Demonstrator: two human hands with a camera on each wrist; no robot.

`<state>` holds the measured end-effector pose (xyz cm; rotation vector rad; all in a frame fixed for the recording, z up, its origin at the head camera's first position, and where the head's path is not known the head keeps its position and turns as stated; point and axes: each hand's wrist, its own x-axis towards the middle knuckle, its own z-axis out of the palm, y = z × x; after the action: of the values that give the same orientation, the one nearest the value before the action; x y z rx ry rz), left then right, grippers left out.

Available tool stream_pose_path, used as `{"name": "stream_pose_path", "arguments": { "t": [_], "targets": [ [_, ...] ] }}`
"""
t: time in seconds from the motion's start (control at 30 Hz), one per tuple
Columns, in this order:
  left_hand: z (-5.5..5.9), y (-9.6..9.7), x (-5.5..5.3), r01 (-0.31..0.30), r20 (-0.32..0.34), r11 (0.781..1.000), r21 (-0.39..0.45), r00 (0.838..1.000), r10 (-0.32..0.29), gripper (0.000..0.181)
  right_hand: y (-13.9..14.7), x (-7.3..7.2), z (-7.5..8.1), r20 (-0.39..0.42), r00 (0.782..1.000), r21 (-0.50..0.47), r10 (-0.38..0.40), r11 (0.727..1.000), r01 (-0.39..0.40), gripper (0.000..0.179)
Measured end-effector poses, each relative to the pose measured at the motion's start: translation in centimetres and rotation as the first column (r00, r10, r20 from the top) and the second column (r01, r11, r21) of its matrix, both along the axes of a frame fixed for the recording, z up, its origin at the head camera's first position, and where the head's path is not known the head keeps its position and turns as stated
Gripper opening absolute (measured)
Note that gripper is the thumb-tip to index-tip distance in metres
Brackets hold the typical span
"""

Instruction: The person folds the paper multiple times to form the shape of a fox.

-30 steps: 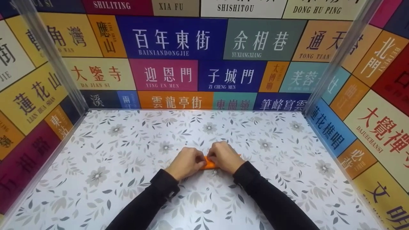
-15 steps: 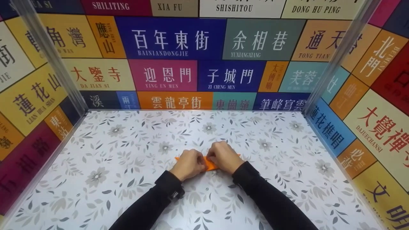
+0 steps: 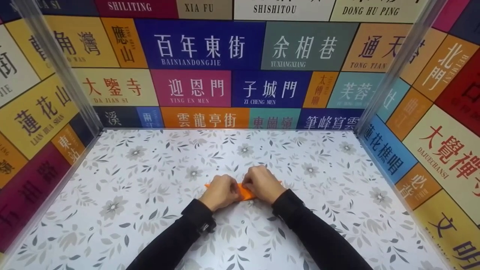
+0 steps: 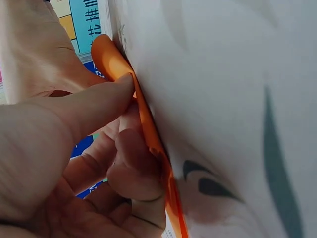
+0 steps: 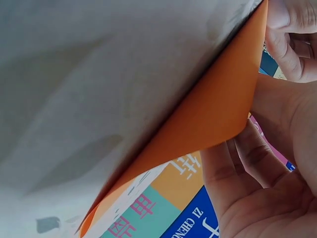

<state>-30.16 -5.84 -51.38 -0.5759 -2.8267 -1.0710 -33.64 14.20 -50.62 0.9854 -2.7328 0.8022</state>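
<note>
Orange paper [image 3: 245, 192], folded, lies on the floral-print tabletop [image 3: 157, 228] in the head view, between the person's two hands. The left hand [image 3: 220, 193] pinches it with curled fingers, and the right hand [image 3: 263, 183] grips it just beside — a pointed corner peeks out beyond each hand. Black sleeves [image 3: 165, 240] cover both forearms, and panels with Chinese place names (one dark blue panel [image 3: 200, 45] reads BAINIANDONGJIE) line the walls.

From the left wrist, the left thumb presses the paper's edge, with the fingers bent against its other side; the far end curls over near the right hand.

From the right wrist, the paper shows a broad, smooth face, narrowing to a rolled end at lower left. The right fingers touch its edge — the thumb's tip is hidden behind it — while the left hand holds the upper corner.
</note>
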Motion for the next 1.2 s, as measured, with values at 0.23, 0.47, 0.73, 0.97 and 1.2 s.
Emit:
{"name": "stream_pose_path", "arguments": {
  "t": [0.23,0.47,0.73,0.97,1.2],
  "targets": [
    [0.0,-0.1,0.1,0.043,-0.079,0.999,0.007,0.996,-0.043,0.009,-0.1,0.0,-0.1,0.003,1.0,0.005,-0.009,1.0,0.009,0.015],
    [0.2,-0.3,0.3,0.061,-0.082,0.998,-0.016,0.995,-0.062,0.009,0.0,0.1,-0.2,0.006,1.0,0.018,-0.028,0.999,0.027,0.011],
    [0.0,-0.6,0.3,0.059,-0.065,0.998,-0.008,0.996,-0.06,0.008,0.0,0.1,-0.1,-0.007,1.0,0.008,-0.016,1.0,0.016,0.011],
    [-0.1,-1.3,0.5,0.062,-0.03,0.998,-0.003,0.998,-0.062,0.01,0.0,0.1,-0.1,-0.003,1.0,0.015,-0.021,1.0,0.021,0.012],
    [0.0,-2.2,0.8,0.054,0.009,0.998,0.01,0.998,-0.054,0.01,-0.1,0.1,0.0,0.039,0.998,0.02,-0.048,0.999,0.047,0.011]
  ]
}}
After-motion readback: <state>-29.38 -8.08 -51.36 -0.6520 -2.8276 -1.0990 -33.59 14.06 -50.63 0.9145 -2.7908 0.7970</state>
